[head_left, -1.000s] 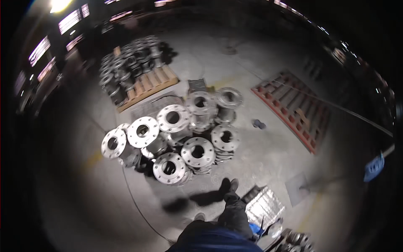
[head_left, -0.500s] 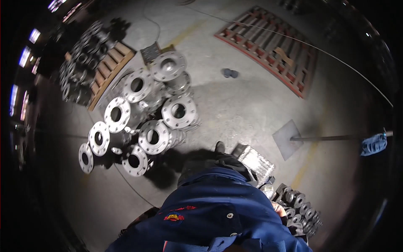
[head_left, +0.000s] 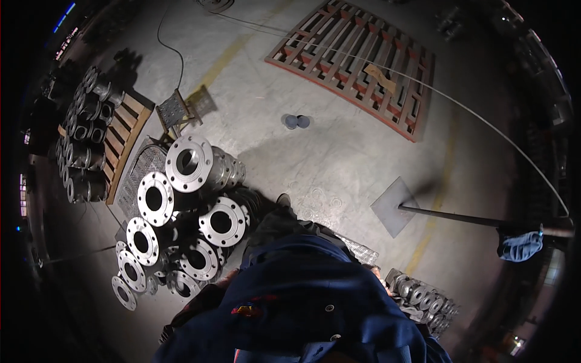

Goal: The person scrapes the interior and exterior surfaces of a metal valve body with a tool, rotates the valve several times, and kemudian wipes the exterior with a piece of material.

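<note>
I look straight down over my own blue jacket (head_left: 302, 302), which fills the lower middle and hides most of both arms. A dark brownish shape at the jacket's left edge seems to be my left hand (head_left: 192, 310); its fingers are not readable. Only a sliver of my right hand (head_left: 379, 276) shows past the jacket's right edge, close to a row of small grey flanged fittings (head_left: 423, 299). A cluster of large steel flanged pipe pieces (head_left: 221, 221) lies on the concrete just left of my shoe (head_left: 282, 199).
A wooden pallet (head_left: 130, 130) stacked with dark fittings sits far left. A red grid pallet (head_left: 363, 66) lies at the top. A flat plate with a pole (head_left: 393, 206), a blue cloth (head_left: 519, 247), a mesh stool (head_left: 175, 112), two round caps (head_left: 296, 121) and a mesh tray (head_left: 363, 251) are around.
My head has tipped further down and turned; the flange cluster has slid to the left and the jacket now fills more of the view.
</note>
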A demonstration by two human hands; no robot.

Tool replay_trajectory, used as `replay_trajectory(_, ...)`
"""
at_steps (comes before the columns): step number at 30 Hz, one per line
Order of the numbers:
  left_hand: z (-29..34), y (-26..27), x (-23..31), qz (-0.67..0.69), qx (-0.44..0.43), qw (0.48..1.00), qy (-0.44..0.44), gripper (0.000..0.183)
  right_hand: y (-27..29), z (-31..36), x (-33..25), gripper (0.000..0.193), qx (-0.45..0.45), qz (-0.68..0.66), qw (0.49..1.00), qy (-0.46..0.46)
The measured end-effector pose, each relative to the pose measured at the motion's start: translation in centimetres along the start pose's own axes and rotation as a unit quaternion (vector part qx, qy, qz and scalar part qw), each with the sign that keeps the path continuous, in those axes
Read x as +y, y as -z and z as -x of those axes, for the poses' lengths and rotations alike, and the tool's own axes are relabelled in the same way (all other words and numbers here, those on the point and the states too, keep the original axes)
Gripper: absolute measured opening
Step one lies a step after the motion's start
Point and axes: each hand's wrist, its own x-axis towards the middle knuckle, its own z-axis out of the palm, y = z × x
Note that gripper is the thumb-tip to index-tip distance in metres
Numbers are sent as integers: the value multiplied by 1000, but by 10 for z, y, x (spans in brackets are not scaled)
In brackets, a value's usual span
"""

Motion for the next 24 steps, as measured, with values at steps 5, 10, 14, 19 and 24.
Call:
replay_trajectory(5, -35, 117, 81, -80, 75, 989, -100, 34, -1, -25, -61, 14, -11, -8, 1000, 8)
replay_trajectory(10, -27, 229, 221, 73, 294, 927, -222, 15, 39, -41, -94, 13, -20, 14, 1000, -11)
replay_trajectory(14, -63, 259, 291, 185, 265, 930, -177, 28, 88, -84, -128, 13, -41, 58, 997, -10)
replay_trajectory(19, -123, 227, 365, 298, 272, 905, -135, 26, 164, -197, -204, 12, -72, 134, 988, 42)
replay_trajectory(24, -174, 217, 427, 314, 229, 914, -114, 26, 192, -334, -247, 18, 4, 118, 974, 193)
